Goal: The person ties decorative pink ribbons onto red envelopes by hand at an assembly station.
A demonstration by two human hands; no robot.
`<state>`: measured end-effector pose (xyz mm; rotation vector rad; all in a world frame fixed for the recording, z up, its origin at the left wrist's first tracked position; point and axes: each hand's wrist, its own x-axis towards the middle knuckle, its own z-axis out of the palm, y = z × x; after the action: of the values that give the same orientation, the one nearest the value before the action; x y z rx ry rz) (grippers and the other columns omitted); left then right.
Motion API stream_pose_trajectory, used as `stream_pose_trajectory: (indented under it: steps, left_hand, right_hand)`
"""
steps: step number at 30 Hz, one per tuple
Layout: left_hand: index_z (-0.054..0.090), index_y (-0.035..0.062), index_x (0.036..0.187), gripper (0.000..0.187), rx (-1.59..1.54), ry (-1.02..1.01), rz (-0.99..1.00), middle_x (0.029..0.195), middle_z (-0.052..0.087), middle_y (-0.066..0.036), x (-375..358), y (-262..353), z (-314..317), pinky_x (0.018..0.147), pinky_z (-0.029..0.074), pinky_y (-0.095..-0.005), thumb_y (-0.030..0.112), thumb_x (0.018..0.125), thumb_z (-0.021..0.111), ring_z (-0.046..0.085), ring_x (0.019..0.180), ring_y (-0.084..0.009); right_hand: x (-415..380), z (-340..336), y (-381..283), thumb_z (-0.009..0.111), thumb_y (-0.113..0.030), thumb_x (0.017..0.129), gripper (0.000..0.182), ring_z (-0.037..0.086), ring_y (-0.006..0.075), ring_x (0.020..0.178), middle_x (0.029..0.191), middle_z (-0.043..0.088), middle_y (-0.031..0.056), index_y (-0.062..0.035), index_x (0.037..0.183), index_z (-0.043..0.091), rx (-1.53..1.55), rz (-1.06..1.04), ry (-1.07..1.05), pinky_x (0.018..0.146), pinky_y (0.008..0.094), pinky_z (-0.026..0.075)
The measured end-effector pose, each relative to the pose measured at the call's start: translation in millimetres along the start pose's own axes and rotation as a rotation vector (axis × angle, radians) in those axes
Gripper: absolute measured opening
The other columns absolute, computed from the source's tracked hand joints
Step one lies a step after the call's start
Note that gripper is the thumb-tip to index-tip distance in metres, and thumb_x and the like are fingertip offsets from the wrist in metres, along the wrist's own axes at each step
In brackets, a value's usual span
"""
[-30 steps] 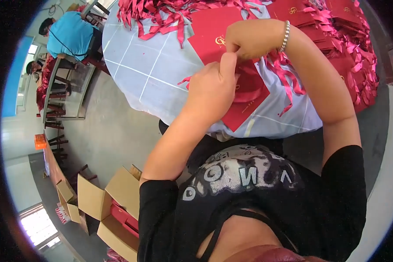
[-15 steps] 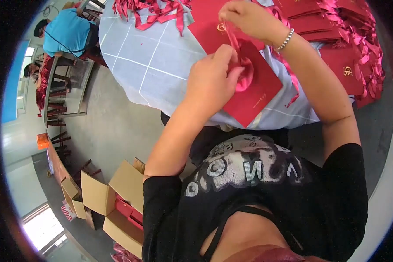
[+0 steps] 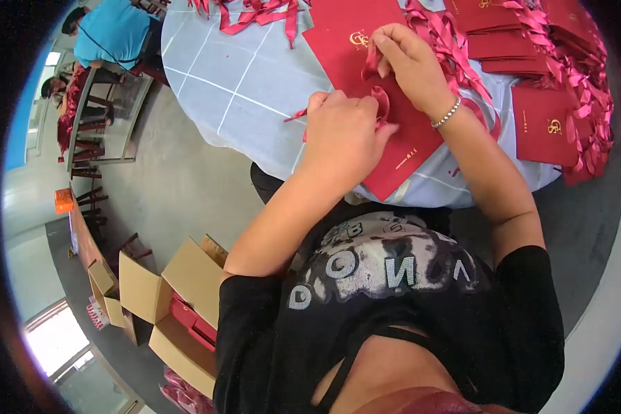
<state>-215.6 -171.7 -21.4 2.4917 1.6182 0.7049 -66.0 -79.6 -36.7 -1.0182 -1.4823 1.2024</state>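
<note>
A pale blue cloth with white lines (image 3: 255, 72) covers the table, and a flat red bag (image 3: 414, 136) lies on it in front of the person, so I will tell where things are from that bag. The left hand (image 3: 341, 131) is over the bag's left side, with its fingers curled in. Bits of shiny ribbon peek out beside it, but its fingertips are hidden, so I cannot tell how tightly it holds. The right hand (image 3: 415, 65) is over the far part of the bag, with thumb and finger pinching the pink-red ribbon (image 3: 370, 63). A bracelet (image 3: 446, 112) sits on that wrist. Past the bag is another red piece with a gold mark (image 3: 328, 45). To the bag's right lie one more red bag (image 3: 541, 127) and, farther off, a stack of red bags (image 3: 507, 48) with ribbons. A big open cardboard box (image 3: 141, 283) is well to the bag's left and closer to the person's side. Far left of the bag is a person in a blue shirt (image 3: 114, 31). The ribbon looks light, soft and slippery, so it is best pinched between thumb and finger. The bag looks thin but a bit stiff and could crease, so hold it gently by its edges.
</note>
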Motion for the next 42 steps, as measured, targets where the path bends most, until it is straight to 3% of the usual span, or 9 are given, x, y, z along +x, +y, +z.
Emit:
stream_pose_trajectory:
  steps: [7, 10, 13, 19, 22, 23, 29, 38, 42]
  left_hand:
    - [0.070, 0.0106, 0.098, 0.024, -0.619, -0.127, -0.437, 0.075, 0.066, -0.002, 2, 3, -9, 0.096, 0.041, -0.0429, 0.023, 0.081, 0.080, 0.065, 0.073, -0.0210]
    - [0.070, 0.0104, 0.099, 0.021, -0.656, 0.219, -0.249, 0.084, 0.067, -0.003, -8, -4, 2, 0.100, 0.038, -0.0457, 0.010, 0.079, 0.078, 0.065, 0.076, -0.0202]
    - [0.070, 0.0102, 0.099, 0.022, -0.092, 0.377, 0.180, 0.089, 0.067, -0.004, -16, -4, 1, 0.101, 0.037, -0.0436, 0.005, 0.078, 0.074, 0.065, 0.083, -0.0206]
    - [0.067, 0.0082, 0.101, 0.026, -0.463, 0.223, -0.097, 0.088, 0.065, -0.006, -15, 5, -4, 0.094, 0.041, -0.0415, 0.009, 0.077, 0.076, 0.062, 0.088, -0.0254]
    - [0.066, 0.0056, 0.103, 0.034, -0.314, 0.404, -0.069, 0.091, 0.065, -0.009, -1, -4, 8, 0.089, 0.044, -0.0433, 0.017, 0.074, 0.081, 0.061, 0.085, -0.0273]
    - [0.066, 0.0035, 0.108, 0.047, -0.224, 0.361, -0.092, 0.098, 0.067, -0.014, 2, -6, 8, 0.090, 0.045, -0.0439, 0.031, 0.074, 0.084, 0.063, 0.090, -0.0307]
    - [0.064, 0.0013, 0.116, 0.067, -0.213, 0.129, -0.171, 0.107, 0.068, -0.015, 2, 3, -2, 0.098, 0.043, -0.0444, 0.052, 0.075, 0.081, 0.064, 0.104, -0.0339]
    - [0.062, 0.0054, 0.112, 0.043, -0.065, 0.132, -0.136, 0.098, 0.064, -0.010, -2, 2, 1, 0.101, 0.037, -0.0514, 0.029, 0.080, 0.078, 0.064, 0.100, -0.0297]
    - [0.060, 0.0045, 0.101, 0.027, 0.032, 0.278, 0.037, 0.088, 0.058, -0.008, -3, 6, 9, 0.092, 0.040, -0.0459, 0.018, 0.079, 0.067, 0.061, 0.088, -0.0270]
  right_hand:
    - [-2, -6, 8, 0.052, -0.018, 0.104, 0.015, 0.055, 0.0060, 0.064, 0.080, 0.061, -0.0007, -0.0049, 0.101, 0.061, 0.134, 0.048, 0.030, 0.059, 0.0193, 0.043]
    - [-1, -8, 13, 0.050, -0.018, 0.105, 0.016, 0.057, 0.0079, 0.063, 0.080, 0.064, 0.0026, -0.0043, 0.101, 0.059, 0.203, 0.046, 0.060, 0.059, 0.0209, 0.044]
    - [-2, -9, 7, 0.048, -0.016, 0.105, 0.017, 0.060, 0.0114, 0.062, 0.082, 0.069, 0.0095, -0.0023, 0.102, 0.056, 0.266, 0.090, 0.118, 0.059, 0.0251, 0.049]
    - [-2, -15, 9, 0.048, -0.022, 0.106, 0.018, 0.057, 0.0086, 0.062, 0.093, 0.071, 0.0108, -0.0074, 0.102, 0.058, 0.329, 0.123, 0.125, 0.058, 0.0212, 0.044]
    - [0, -14, 9, 0.048, -0.021, 0.106, 0.017, 0.056, 0.0096, 0.060, 0.090, 0.071, 0.0119, -0.0065, 0.103, 0.057, 0.285, 0.098, 0.114, 0.058, 0.0222, 0.045]
    - [0, -14, 9, 0.048, -0.019, 0.106, 0.017, 0.057, 0.0105, 0.060, 0.089, 0.072, 0.0130, -0.0057, 0.103, 0.057, 0.275, 0.085, 0.121, 0.058, 0.0231, 0.046]
    - [-2, -11, 6, 0.045, -0.017, 0.106, 0.015, 0.056, 0.0107, 0.059, 0.086, 0.071, 0.0132, -0.0056, 0.102, 0.055, 0.345, 0.093, 0.158, 0.057, 0.0233, 0.046]
    - [-4, -6, -16, 0.050, -0.018, 0.106, 0.015, 0.049, 0.0061, 0.061, 0.078, 0.061, 0.0024, -0.0051, 0.104, 0.057, 0.139, 0.042, -0.027, 0.058, 0.0204, 0.040]
    - [9, -5, -41, 0.069, -0.021, 0.095, 0.019, 0.052, 0.0051, 0.060, 0.064, 0.055, -0.0026, -0.0020, 0.094, 0.065, -0.436, -0.089, -0.312, 0.055, 0.0229, 0.041]
